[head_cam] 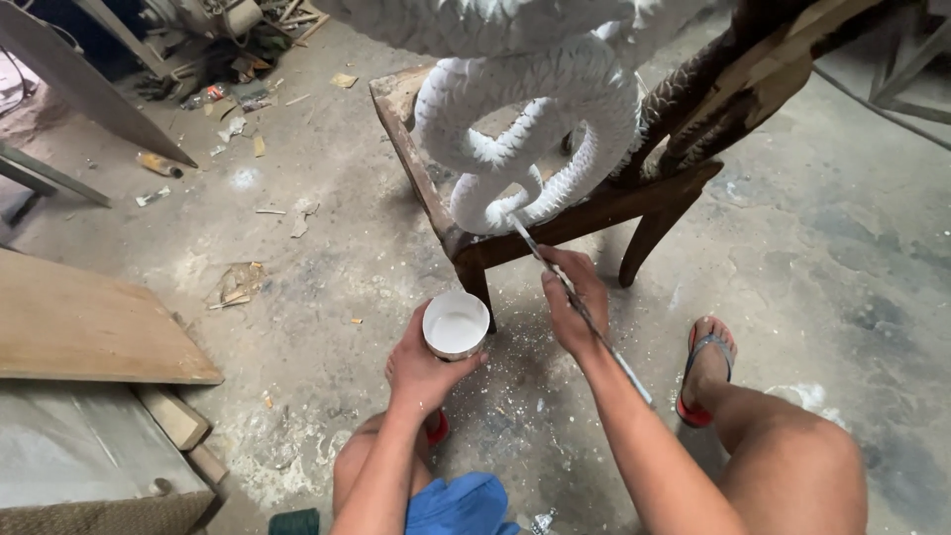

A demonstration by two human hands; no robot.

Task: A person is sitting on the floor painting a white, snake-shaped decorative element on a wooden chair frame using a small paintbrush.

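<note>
We see two hands at work. The left hand [421, 369] has its fingers curled around one small round cup [456, 324], and the cup has white paint inside. The cup is held up over the grey floor [812, 248], just below the front corner of the wooden chair [436, 213]. The right hand [575, 302] has its fingers pinched tight on one long thin brush [555, 272]. The tip of the brush touches the white carving [535, 129] low down, near the front edge of the chair seat. The carving has scales and curls like a snake, and it sits on the chair seat. One brown carved piece [693, 99] leans at the right side of the chair. We count one red sandal [705, 372] on the foot at the right. One flat wooden board [89, 322] lies at the left edge of the floor. Small scraps and one little bottle [158, 164] lie at the far left corner of the floor.
</note>
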